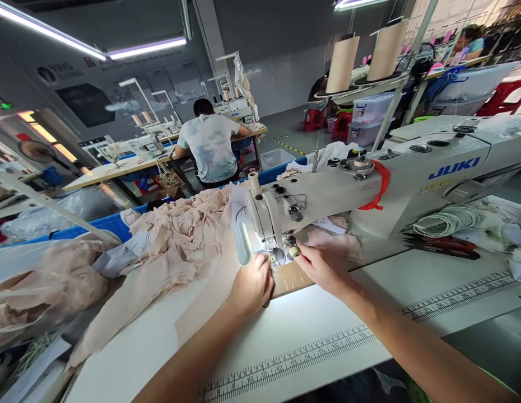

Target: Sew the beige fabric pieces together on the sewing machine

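Observation:
A white JUKI sewing machine (319, 196) stands in front of me, its lamp lighting the needle area. My left hand (252, 281) is closed just left of the presser foot (278, 256), fingers curled inward; what they pinch, if anything, is hidden. To the right of the needle, my right hand (321, 267) has its thumb and fingers at a small pale round knob (294, 252) low on the machine head. Beige fabric (214, 296) lies flat beside my left hand. A brown plate (291, 280) with thread bits covers the bed between both hands.
Gathered beige fabric (180, 240) is heaped on the left, near a plastic bag (46, 285). Black-and-red snips (443, 246) and a pale coil (447, 221) lie at the right. Thread cones (342, 64) stand overhead. A ruler strip (294, 361) runs along the front edge. A co-worker (208, 145) sits ahead.

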Action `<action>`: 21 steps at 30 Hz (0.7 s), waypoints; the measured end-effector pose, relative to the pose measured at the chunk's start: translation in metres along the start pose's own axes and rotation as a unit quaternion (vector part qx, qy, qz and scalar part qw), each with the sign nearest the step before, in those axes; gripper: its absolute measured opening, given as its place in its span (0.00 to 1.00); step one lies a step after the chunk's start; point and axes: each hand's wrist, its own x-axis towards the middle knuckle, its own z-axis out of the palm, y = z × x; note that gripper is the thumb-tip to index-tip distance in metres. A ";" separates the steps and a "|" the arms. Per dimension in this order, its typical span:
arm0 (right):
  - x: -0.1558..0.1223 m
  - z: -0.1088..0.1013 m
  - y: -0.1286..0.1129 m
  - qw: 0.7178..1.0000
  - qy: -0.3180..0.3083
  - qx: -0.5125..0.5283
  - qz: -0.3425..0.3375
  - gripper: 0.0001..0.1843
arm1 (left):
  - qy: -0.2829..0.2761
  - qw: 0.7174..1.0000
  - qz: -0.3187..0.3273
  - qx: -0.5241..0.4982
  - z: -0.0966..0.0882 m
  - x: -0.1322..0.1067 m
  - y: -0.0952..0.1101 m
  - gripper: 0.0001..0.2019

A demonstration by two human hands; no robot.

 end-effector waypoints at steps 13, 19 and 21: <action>-0.012 0.011 -0.038 0.994 -0.081 0.054 -0.052 0.08 | -0.127 0.900 -0.347 -0.233 -0.053 -0.010 -0.023 0.14; -0.004 0.014 -0.076 0.988 -0.153 0.018 0.027 0.19 | -0.081 0.823 -0.389 -0.406 -0.081 -0.027 0.005 0.15; 0.002 0.017 -0.089 0.984 -0.168 0.029 0.041 0.18 | -0.066 0.826 -0.378 -0.413 -0.087 -0.033 0.015 0.16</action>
